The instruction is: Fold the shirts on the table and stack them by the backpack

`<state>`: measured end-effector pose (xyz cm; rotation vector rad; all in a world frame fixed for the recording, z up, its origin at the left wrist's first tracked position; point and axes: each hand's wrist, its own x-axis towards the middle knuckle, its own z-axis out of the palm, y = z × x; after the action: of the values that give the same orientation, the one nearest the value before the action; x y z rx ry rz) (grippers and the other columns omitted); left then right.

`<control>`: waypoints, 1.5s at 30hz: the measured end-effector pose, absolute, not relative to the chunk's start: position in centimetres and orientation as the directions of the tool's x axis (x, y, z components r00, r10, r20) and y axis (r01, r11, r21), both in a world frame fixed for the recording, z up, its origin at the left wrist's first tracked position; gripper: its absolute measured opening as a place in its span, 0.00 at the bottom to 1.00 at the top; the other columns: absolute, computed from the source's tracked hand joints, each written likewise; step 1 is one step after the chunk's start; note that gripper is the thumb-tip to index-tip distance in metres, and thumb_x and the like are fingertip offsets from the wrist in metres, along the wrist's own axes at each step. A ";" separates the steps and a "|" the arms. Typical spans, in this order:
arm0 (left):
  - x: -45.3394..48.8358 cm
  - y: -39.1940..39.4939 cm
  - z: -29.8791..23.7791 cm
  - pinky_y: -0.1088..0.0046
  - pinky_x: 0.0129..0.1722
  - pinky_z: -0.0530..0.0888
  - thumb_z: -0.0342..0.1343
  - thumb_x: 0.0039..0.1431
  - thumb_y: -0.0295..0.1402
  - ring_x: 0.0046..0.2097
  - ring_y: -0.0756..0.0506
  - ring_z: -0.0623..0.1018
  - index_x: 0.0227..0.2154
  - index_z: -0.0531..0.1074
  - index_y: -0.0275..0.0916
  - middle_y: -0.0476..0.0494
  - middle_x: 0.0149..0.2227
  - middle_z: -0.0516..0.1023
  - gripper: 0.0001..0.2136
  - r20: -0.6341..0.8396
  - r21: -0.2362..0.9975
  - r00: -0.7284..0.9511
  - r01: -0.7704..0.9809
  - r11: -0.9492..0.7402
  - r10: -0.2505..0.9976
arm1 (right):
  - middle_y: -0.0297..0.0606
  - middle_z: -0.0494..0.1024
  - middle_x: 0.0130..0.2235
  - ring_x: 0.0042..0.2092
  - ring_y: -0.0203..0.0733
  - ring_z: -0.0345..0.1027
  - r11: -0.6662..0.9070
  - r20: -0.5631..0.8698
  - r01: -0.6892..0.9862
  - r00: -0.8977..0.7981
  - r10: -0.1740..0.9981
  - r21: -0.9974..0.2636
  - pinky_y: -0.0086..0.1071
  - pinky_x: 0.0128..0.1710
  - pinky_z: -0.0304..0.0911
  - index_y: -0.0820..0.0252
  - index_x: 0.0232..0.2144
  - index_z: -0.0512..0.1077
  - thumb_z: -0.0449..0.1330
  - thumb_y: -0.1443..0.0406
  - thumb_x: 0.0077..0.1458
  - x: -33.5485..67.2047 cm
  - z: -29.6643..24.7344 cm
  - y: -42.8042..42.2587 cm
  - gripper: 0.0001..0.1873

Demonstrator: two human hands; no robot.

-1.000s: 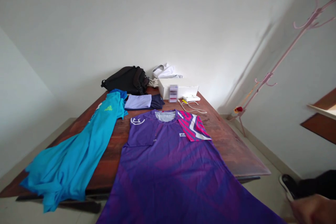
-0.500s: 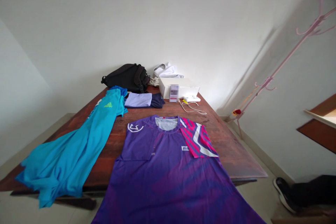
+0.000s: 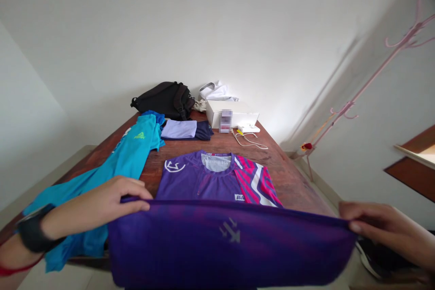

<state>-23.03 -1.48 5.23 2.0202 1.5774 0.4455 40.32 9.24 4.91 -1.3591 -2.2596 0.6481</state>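
Note:
A purple T-shirt (image 3: 217, 244) with a pink-and-white patterned sleeve lies with its neck and shoulders on the wooden table. Its lower part is lifted and stretched taut in front of me, showing a grey arrow print. My left hand (image 3: 131, 197), with a dark watch on the wrist, pinches the fabric at the left corner between thumb and fingers. At the opposite corner my right hand (image 3: 370, 222) grips the same edge. Beyond my left forearm a turquoise shirt (image 3: 125, 154) is spread lengthwise, its near end hanging past the table edge.
At the back of the wooden table (image 3: 302, 190) are a black backpack (image 3: 163, 99), folded lavender and navy cloths (image 3: 180, 129), a white box (image 3: 234, 111) and a white cord (image 3: 254, 143). A pink coat stand (image 3: 374, 72) leans in view at the right.
Both hands have come into view, holding the shirt's lower part. That part has been raised and folded up toward the chest; before, it hung flat toward me.

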 end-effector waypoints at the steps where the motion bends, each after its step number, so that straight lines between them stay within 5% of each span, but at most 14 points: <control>1: -23.1 0.5 5.8 0.72 0.40 0.74 0.59 0.58 0.43 0.38 0.44 0.80 0.34 0.83 0.53 0.52 0.36 0.83 0.08 -0.085 0.620 0.269 0.768 -0.161 0.959 | 0.42 0.77 0.28 0.32 0.46 0.72 0.380 0.016 0.666 -0.483 0.875 -0.642 0.34 0.32 0.70 0.52 0.26 0.79 0.64 0.47 0.54 38.9 5.6 10.7 0.18; 11: -24.4 10.8 3.3 0.70 0.41 0.73 0.56 0.59 0.53 0.38 0.42 0.79 0.32 0.79 0.42 0.47 0.34 0.83 0.19 0.079 0.703 0.149 0.693 -0.161 0.986 | 0.40 0.79 0.33 0.35 0.45 0.72 0.167 0.037 0.413 -0.305 0.952 -0.895 0.37 0.38 0.71 0.60 0.32 0.77 0.68 0.44 0.48 30.5 2.8 20.3 0.25; 18: -25.1 16.2 0.9 0.68 0.44 0.72 0.56 0.59 0.52 0.39 0.41 0.79 0.33 0.79 0.39 0.45 0.35 0.83 0.20 0.135 0.713 0.064 0.687 -0.142 0.989 | 0.36 0.77 0.30 0.31 0.38 0.70 0.047 0.012 0.269 -0.131 0.991 -0.962 0.31 0.31 0.70 0.60 0.33 0.76 0.70 0.46 0.46 28.5 -1.3 26.7 0.25; 29: -26.9 21.1 -5.8 0.64 0.44 0.70 0.55 0.56 0.52 0.41 0.38 0.79 0.30 0.79 0.41 0.43 0.36 0.83 0.19 0.133 0.642 -0.016 0.763 -0.074 0.991 | 0.32 0.74 0.23 0.23 0.36 0.64 0.035 0.000 0.460 -0.076 0.997 -0.887 0.28 0.20 0.59 0.61 0.32 0.76 0.66 0.47 0.45 26.0 -7.0 32.1 0.23; 35: -28.0 20.4 -7.2 0.65 0.44 0.74 0.56 0.57 0.53 0.41 0.39 0.80 0.36 0.79 0.43 0.44 0.40 0.83 0.19 0.130 0.679 -0.018 0.731 -0.075 0.991 | 0.40 0.81 0.30 0.32 0.46 0.73 0.174 0.170 0.559 -0.060 0.984 -0.811 0.35 0.32 0.66 0.62 0.34 0.79 0.62 0.47 0.49 26.8 -9.8 32.6 0.23; 45: -28.0 20.4 -8.2 0.64 0.46 0.75 0.56 0.58 0.53 0.41 0.40 0.80 0.39 0.78 0.41 0.42 0.42 0.83 0.20 0.186 0.685 -0.092 0.726 -0.062 0.978 | 0.42 0.81 0.32 0.32 0.45 0.72 0.194 0.241 0.582 0.004 0.971 -0.790 0.36 0.34 0.66 0.64 0.38 0.79 0.60 0.48 0.53 26.9 -9.4 31.7 0.25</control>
<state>-27.98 20.39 -8.17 1.8204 1.8527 0.9425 26.88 31.68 -9.43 -1.4839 -1.6765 0.6186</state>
